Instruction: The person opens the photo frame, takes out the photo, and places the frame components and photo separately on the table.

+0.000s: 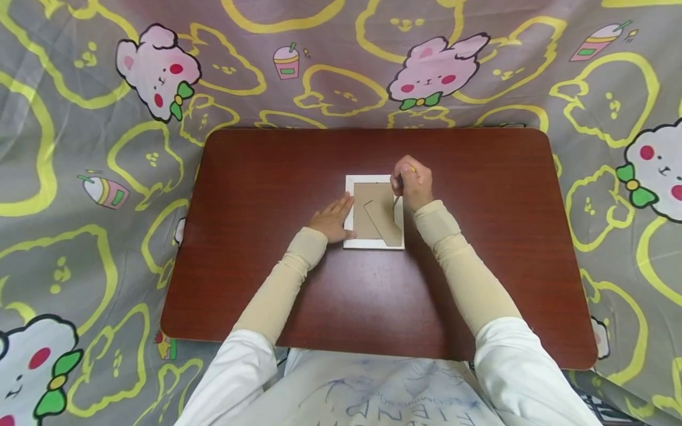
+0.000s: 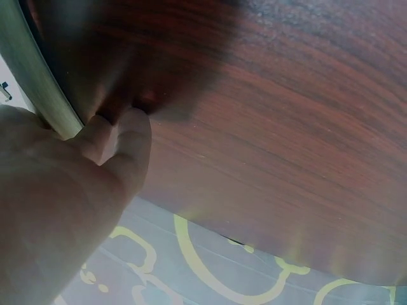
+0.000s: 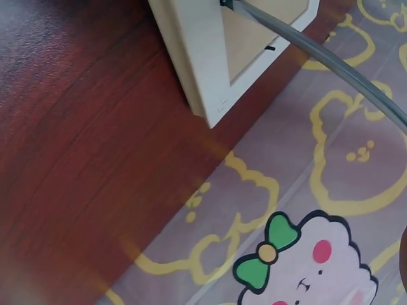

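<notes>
A white photo frame [image 1: 367,244] lies face down on the table, its brown backing board [image 1: 362,222] uppermost. A slanted stand leg [image 1: 385,220] lies flat against that board. My left hand [image 1: 331,221] rests on the frame's left side, fingers extended over the border and thumb near the lower corner. At the upper right, my right hand [image 1: 417,182] grips a screwdriver [image 1: 396,203] with its shaft pointing down. In the right wrist view the grey shaft [image 3: 318,56] reaches the inner edge of the border, close to a small dark metal tab. A second dark tab [image 3: 271,48] sticks out over the board.
The dark red wooden table [image 1: 266,171] has rounded corners and extends around the frame on all sides. A grey curtain [image 1: 330,35] with cartoon rabbits and yellow outlines hangs behind and beside it. The person's white shirt [image 1: 373,384] is at the near edge.
</notes>
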A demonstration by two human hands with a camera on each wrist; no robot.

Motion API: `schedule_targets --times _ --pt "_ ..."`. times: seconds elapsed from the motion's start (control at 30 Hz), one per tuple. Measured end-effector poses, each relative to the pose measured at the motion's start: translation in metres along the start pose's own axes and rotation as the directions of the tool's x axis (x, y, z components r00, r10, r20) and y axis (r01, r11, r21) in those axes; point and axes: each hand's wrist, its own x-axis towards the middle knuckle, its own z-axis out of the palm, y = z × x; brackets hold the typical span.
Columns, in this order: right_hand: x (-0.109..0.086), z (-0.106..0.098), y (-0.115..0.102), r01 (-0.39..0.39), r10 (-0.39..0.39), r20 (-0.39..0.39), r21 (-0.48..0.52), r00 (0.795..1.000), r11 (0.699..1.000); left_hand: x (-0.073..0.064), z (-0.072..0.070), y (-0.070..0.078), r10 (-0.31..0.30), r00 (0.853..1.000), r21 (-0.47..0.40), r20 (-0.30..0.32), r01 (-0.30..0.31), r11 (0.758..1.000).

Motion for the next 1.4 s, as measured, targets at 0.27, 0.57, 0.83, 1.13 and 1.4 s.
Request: schedule_targets --times 0.27,0.57,0.83,1.13,1.4 --pt "0.007 -0.013 -0.003 -0.034 0.040 -0.037 0.135 0.999 0.990 -0.006 -0.011 0.008 0.023 1.000 0.004 -0.006 -0.023 1.000" --pt "0.011 -0.061 -0.025 -0.332 0.361 -0.150 0.186 0.920 0.925 -0.010 -0.009 0.008 0.031 1.000 -0.022 -0.001 -0.031 0.999" --pt "-0.026 -0.132 0.016 -0.351 0.514 -0.108 -0.844 0.851 0.405 -0.009 -0.005 0.005 0.022 1.000 -0.014 -0.007 -0.022 1.000" --pt "-0.058 -0.173 0.038 -0.372 0.485 -0.236 -0.906 0.842 0.204 -0.016 -0.010 0.011 0.029 0.999 -0.025 -0.021 -0.030 0.999" --pt "-0.064 -0.182 0.046 -0.460 0.503 -0.291 -0.852 0.814 0.251 -0.009 -0.007 0.009 0.012 1.000 -0.030 -0.001 -0.012 0.999"
